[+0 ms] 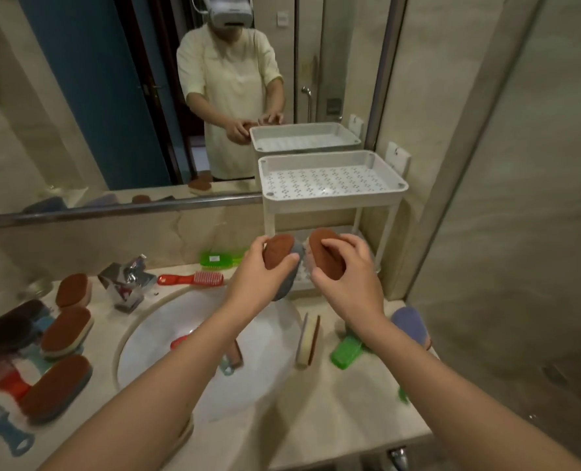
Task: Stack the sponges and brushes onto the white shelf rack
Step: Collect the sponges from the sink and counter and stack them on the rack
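L hand (258,273), R hand (346,273): curled grip

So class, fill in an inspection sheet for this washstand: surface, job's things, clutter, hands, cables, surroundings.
Surface: beige counter around a white sink, with a faucet.
Job's things: white shelf rack, top tray bare; loose sponges at left; red brush and green brush by the wall.
Clutter: nothing seen.
Hands: left hand grips a brown-topped sponge, right hand grips a second sponge, before the rack's lower tier.
Cables: nothing seen.
Surroundings: mirror, beige wall.

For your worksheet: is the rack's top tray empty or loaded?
Empty: the top tray shows only its bare perforated floor.
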Motion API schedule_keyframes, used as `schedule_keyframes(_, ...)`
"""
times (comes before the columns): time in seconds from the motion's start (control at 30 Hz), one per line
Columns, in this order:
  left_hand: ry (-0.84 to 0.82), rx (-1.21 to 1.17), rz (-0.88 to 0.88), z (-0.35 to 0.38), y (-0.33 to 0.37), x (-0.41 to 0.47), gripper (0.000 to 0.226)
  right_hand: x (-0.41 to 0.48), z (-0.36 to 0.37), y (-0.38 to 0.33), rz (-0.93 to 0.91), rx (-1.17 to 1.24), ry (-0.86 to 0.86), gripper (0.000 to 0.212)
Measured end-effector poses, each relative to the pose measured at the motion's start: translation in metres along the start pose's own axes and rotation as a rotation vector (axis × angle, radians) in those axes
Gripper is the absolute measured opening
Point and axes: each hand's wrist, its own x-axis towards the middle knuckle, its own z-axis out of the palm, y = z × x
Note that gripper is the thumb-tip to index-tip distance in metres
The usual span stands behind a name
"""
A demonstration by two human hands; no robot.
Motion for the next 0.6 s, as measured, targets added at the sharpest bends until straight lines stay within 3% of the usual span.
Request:
schedule_keyframes(0.17, -0.003, 0.017, 0.111, 0.000, 0.051, 0.037, 0.087, 0.052, -0.031, -0.014, -0.057, 0.027, 0.048, 0.048)
schedule_keyframes(0.47, -0.266, 0.093, 0.242, 0.010, 0.102, 0.087, 0.109, 0.143, -0.069, 0.002, -0.090, 0.085, -0.014, 0.051)
schedule_keyframes(0.6, -0.308, 0.120, 0.215, 0.021, 0.114, 0.120, 0.108, 0.181, -0.074, 0.014, -0.077, 0.019, -0.067, 0.055)
